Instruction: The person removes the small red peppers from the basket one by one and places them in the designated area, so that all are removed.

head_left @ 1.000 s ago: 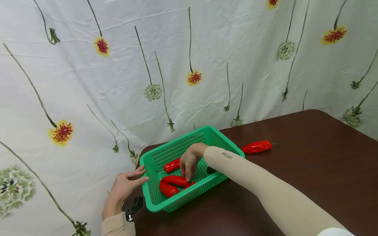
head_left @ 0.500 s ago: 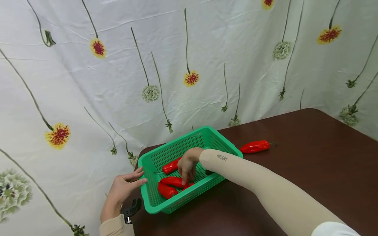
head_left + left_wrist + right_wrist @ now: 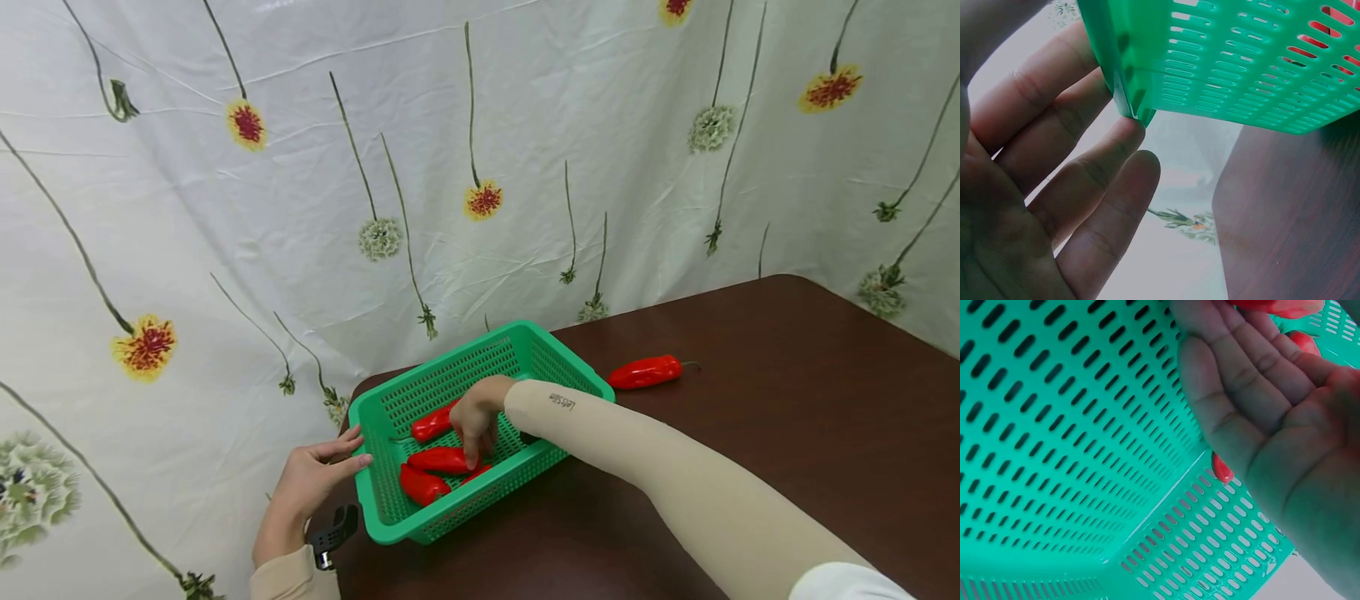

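My right hand (image 3: 476, 418) reaches down into a green plastic basket (image 3: 420, 529). Its fingertips are at the end of a long red pepper (image 3: 438, 459), pinching it; the thumb is hidden in the right wrist view, where red shows above the fingers (image 3: 1247, 372). Beside that pepper lies another red pepper (image 3: 422, 485), and a third piece of red shows near the basket's front wall. Behind the hand is one more red pepper (image 3: 431, 425), partly covered. My left hand (image 3: 311, 479) touches the basket's left rim, its fingers (image 3: 1094, 169) nearly straight against the edge.
A single red pepper (image 3: 645, 372) with a green stem lies on the dark brown table (image 3: 787, 400), right of the basket. A white flowered curtain (image 3: 525, 100) hangs behind the table. My right forearm (image 3: 637, 442) crosses over the basket's front right rim.
The head view has shifted slightly, so everything sits a little further left. Within the basket my right fingertips have moved slightly toward the front wall. The left hand stays at the rim.
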A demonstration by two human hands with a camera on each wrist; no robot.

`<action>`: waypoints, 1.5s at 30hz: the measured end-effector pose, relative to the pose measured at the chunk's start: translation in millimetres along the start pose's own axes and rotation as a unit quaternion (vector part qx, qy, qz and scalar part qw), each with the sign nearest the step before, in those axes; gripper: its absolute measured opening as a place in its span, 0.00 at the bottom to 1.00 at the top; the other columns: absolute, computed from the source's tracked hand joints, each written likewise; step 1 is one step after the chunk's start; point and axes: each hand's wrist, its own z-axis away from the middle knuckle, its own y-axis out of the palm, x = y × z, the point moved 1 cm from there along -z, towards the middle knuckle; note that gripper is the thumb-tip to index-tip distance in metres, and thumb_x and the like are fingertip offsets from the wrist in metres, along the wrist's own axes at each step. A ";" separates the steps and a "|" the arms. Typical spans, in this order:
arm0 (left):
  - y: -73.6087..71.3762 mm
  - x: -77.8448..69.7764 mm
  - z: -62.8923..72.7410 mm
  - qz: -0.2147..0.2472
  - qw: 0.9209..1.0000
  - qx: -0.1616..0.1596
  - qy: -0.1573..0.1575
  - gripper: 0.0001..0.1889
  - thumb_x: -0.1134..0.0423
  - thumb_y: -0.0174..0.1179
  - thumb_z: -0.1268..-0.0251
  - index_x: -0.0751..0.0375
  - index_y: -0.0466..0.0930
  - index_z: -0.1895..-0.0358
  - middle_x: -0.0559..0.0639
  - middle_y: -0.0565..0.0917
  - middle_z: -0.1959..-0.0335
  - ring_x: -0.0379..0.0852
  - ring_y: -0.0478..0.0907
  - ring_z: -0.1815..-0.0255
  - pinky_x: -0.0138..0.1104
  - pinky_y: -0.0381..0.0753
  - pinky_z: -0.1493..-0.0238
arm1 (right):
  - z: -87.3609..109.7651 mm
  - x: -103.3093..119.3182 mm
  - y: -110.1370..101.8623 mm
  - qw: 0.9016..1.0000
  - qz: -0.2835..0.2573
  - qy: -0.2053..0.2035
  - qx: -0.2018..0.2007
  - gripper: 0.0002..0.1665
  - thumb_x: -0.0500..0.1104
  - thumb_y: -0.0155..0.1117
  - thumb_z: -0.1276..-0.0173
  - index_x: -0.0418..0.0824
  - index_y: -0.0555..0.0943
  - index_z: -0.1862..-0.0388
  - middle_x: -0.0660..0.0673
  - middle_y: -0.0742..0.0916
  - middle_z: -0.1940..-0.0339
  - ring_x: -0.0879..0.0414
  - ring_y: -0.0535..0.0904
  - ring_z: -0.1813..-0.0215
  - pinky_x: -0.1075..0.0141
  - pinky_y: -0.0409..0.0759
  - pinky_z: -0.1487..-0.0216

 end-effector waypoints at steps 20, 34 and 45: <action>-1.2 0.1 0.8 0.003 1.000 0.007 0.002 0.30 0.57 0.71 0.38 0.66 0.77 0.35 0.54 0.70 0.28 0.59 0.56 0.20 0.43 0.76 0.32 | 10.4 -13.0 -11.3 0.987 -0.128 -0.079 -0.053 0.05 0.41 0.66 0.29 0.39 0.84 0.62 0.44 0.88 0.62 0.48 0.90 0.58 0.61 0.88 0.53; -1.7 -2.7 -0.2 -0.001 1.000 0.010 0.000 0.31 0.54 0.71 0.38 0.66 0.77 0.35 0.55 0.70 0.27 0.61 0.56 0.20 0.49 0.73 0.30 | 26.3 -24.7 -25.3 0.951 -0.242 -0.131 -0.142 0.22 0.37 0.65 0.28 0.37 0.79 0.36 0.41 0.87 0.49 0.40 0.86 0.45 0.49 0.81 0.37; -1.2 -2.1 -1.7 -0.008 1.000 0.010 0.004 0.31 0.54 0.71 0.39 0.66 0.77 0.35 0.55 0.70 0.28 0.61 0.57 0.21 0.41 0.78 0.35 | 49.6 -34.7 -36.5 0.935 -0.245 -0.173 -0.189 0.18 0.40 0.64 0.28 0.40 0.79 0.41 0.40 0.89 0.53 0.50 0.83 0.55 0.67 0.81 0.56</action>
